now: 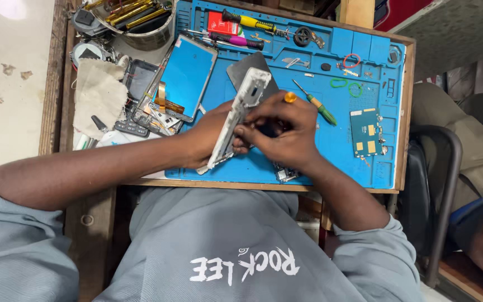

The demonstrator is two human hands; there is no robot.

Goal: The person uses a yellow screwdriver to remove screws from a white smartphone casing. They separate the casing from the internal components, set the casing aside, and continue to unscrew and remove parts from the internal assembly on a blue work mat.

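White phone frame [235, 120] held tilted on edge over the middle of the blue repair mat [342, 151], upper end pointing away toward the far side, lower end near the mat's front edge. Left hand [211, 137] wrapped around the frame from behind and below, fingers closed on its long side. Right hand [283, 131] pressed against the frame's other side, fingertips pinched at its edge; a yellow ring-like piece [290, 97] seen on 1 finger. Whether a small tool sits between those fingertips: cannot tell.

Just behind the frame, a dark grey back panel [247, 66] lying flat on the mat. To its left, a blue-faced screen panel [186, 75] with an orange flex strip, resting partly over the mat's edge. Right of the hands, a green-handled screwdriver [315, 103] lying at a slant, and further right a small blue circuit board [367, 132], well apart from the hands. Along the mat's far edge, a yellow-handled screwdriver [250, 22] and a pink-handled screwdriver [236, 40]. Near the far right corner, 3 small rubber rings [351, 60], 1 red and 2 green.

Off the mat on the left of the worktop [57, 100], a beige cloth [100, 95] and a dismantled keypad phone [138, 78].
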